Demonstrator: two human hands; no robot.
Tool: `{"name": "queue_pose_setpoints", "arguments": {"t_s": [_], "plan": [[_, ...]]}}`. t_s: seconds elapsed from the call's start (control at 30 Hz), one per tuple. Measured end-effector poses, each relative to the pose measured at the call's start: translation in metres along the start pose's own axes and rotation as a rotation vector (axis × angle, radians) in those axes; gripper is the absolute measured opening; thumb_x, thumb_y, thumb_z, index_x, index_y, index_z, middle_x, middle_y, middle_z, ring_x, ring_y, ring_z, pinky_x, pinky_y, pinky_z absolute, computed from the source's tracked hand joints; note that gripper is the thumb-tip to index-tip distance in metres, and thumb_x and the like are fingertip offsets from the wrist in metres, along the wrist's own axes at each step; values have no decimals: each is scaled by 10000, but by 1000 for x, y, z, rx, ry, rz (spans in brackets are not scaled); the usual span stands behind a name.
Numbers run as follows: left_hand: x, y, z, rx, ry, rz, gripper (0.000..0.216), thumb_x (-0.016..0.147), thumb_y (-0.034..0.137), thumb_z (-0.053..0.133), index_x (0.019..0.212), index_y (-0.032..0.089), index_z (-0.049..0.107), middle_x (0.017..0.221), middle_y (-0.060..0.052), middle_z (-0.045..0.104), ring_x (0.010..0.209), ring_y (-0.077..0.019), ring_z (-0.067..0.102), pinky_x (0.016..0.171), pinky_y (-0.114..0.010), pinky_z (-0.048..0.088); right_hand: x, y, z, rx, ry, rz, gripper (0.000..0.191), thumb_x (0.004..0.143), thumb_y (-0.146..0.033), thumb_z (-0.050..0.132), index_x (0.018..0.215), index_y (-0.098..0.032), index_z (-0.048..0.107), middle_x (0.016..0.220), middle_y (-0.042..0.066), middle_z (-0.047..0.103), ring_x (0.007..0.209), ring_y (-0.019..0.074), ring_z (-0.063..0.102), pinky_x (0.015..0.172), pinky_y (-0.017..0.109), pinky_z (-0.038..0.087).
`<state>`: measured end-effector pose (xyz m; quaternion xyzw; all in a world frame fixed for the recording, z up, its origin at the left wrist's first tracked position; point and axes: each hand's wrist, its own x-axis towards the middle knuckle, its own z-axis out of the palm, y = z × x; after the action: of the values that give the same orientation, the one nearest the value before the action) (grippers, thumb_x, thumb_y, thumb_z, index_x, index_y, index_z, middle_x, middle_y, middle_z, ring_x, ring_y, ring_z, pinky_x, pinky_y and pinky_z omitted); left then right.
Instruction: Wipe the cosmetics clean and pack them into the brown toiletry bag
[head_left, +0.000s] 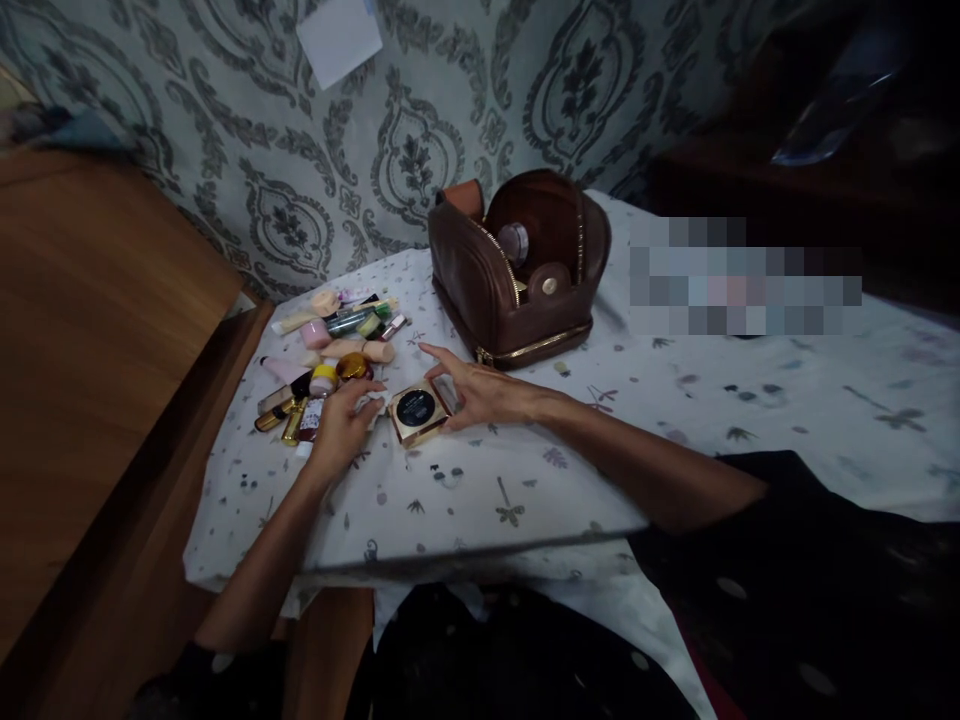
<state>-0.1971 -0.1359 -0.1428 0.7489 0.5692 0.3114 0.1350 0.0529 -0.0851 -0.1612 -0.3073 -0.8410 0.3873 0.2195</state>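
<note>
A square gold case with a round black label (415, 407) is at the middle of the cloth-covered table. My right hand (484, 392) holds it by its right edge, thumb at the near corner and a finger at the far corner, index finger stretched out. Just left of the case, my left hand (343, 430) is open, thumb and fingers apart. Beside and beyond that hand lie several cosmetics, among them a yellow-lidded jar (323, 378), an amber-lidded jar (354, 367), a pink jar (316, 333) and a beige tube (379, 351).
Behind the case stands a brown leather bag (480, 270), unzipped, with a round silvery-lidded container (514, 243) inside. A patterned wall (416, 160) rises behind the table (450, 520). Wooden furniture (97, 330) borders the left side. A blurred-out patch covers something at right.
</note>
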Motion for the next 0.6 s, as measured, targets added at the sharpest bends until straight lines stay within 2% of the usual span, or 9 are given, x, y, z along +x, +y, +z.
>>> {"name": "queue_pose_setpoints", "arguments": {"t_s": [0.1, 0.23, 0.4, 0.6], "plan": [[-14, 9, 2, 48, 40, 38, 188, 887, 228, 546, 989, 164, 692, 983, -71, 688, 958, -218, 639, 878, -350, 487, 1, 0, 1, -18, 11, -12, 1211, 641, -260, 830, 1580, -210, 66, 1321, 127, 580, 971, 220, 642, 894, 333, 485], [-33, 23, 4, 59, 7, 74, 177, 917, 207, 531, 1001, 193, 686, 994, -51, 686, 967, -205, 637, 869, -335, 494, 0, -2, 0, -14, 13, -27, 1184, 648, -246, 825, 1578, -242, 92, 1313, 125, 586, 968, 223, 647, 899, 341, 484], [-58, 34, 6, 33, 10, 170, 164, 939, 193, 533, 1027, 207, 670, 991, -51, 675, 948, -188, 635, 851, -318, 505, -2, -4, 0, -8, 19, -15, 1162, 643, -241, 827, 1573, -213, 131, 1332, 135, 566, 1009, 239, 638, 911, 354, 483], [-57, 52, 18, 154, -34, 318, 211, 951, 134, 491, 1068, 199, 653, 1020, -84, 661, 976, -209, 600, 867, -351, 509, 0, -5, 9, -34, 74, -53, 1147, 622, -280, 840, 1560, -200, 185, 1296, 135, 577, 1115, 288, 598, 947, 400, 474]]}}
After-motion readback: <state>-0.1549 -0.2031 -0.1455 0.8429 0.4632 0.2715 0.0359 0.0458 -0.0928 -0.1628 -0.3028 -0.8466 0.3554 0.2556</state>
